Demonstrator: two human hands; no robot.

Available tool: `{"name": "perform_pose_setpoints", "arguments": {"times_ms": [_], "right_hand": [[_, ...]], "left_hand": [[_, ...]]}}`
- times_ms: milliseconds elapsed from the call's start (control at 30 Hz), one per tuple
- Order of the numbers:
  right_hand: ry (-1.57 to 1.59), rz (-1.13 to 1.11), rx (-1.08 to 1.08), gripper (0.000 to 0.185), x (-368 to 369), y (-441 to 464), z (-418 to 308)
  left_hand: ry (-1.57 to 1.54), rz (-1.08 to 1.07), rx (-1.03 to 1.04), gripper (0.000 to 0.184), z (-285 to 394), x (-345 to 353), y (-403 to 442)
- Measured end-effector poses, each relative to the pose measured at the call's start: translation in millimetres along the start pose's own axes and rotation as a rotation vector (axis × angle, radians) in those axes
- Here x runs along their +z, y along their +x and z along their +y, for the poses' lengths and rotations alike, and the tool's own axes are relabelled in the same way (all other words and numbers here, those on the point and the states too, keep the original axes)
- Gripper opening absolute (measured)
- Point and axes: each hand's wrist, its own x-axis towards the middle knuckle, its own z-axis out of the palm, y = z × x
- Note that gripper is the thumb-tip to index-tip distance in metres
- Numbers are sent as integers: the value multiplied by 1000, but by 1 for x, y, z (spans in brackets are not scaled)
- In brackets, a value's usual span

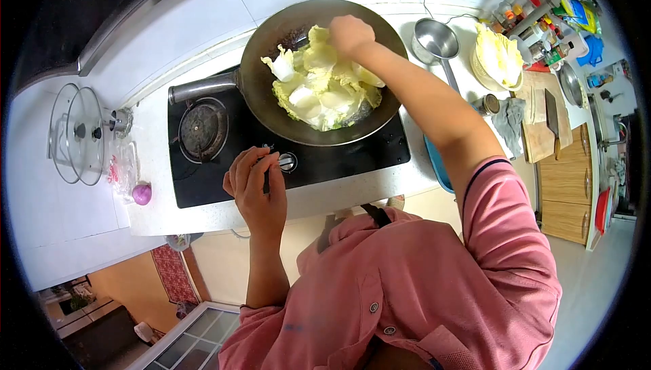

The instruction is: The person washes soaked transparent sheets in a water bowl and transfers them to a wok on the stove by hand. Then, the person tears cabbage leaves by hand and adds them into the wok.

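Note:
A dark wok sits on the black gas stove, its handle toward the left. Torn napa cabbage leaves lie in it, pale yellow and white. My right hand is closed over the far side of the wok, right at the leaves. Its fingertips are hidden, so what they hold cannot be made out. My left hand is in front of the stove beside the control knob, its fingers bent and loosely apart. Nothing shows in it, and I cannot tell whether it touches the stove.
The bare left burner is beside the wok. Glass lids hang on the left wall above a purple onion. Rightward are a metal saucepan, a basket of cabbage, a grey cloth, and a knife on a cutting board.

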Motion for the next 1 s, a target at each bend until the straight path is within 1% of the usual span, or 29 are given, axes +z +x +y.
{"name": "perform_pose_setpoints", "arguments": {"times_ms": [67,167,233,300,367,433,467,500,567,633,667,700,767,833,967,1000], "right_hand": [[7,58,-31,20,-11,-5,15],[77,167,-137,23,-20,-13,62],[108,195,-122,24,-34,-27,97],[139,196,-53,24,-50,-46,140],[196,202,80,23,-65,-69,185],[211,272,116,22,-68,-89,236],[274,260,184,22,-73,-104,258],[276,287,177,23,-78,-118,283],[361,331,325,22,-75,-135,346],[323,379,405,22,-81,-162,384],[238,377,447,23,-77,-171,404],[211,369,428,24,-73,-181,421],[264,316,438,25,-65,-196,433],[323,294,427,27,-60,-206,426],[486,230,394,27,-45,-210,425],[472,254,386,26,-38,-207,432]], "left_hand": [[-3,36,25,17,4,3,4],[-52,28,37,16,13,11,9],[-88,21,47,16,24,17,13],[-108,-12,62,16,37,26,20],[-115,-72,79,15,51,35,21],[-131,-105,107,15,66,47,24],[-148,-119,129,15,75,52,25],[-160,-133,146,15,84,58,27],[-208,-163,172,15,105,69,29],[-247,-194,203,16,124,82,30],[-264,-208,222,16,132,91,29],[-277,-225,238,16,140,99,28],[-343,-290,232,16,155,120,23],[-365,-321,276,17,171,137,17],[-413,-443,284,18,196,165,2],[-435,-470,290,19,199,172,-1]]}}
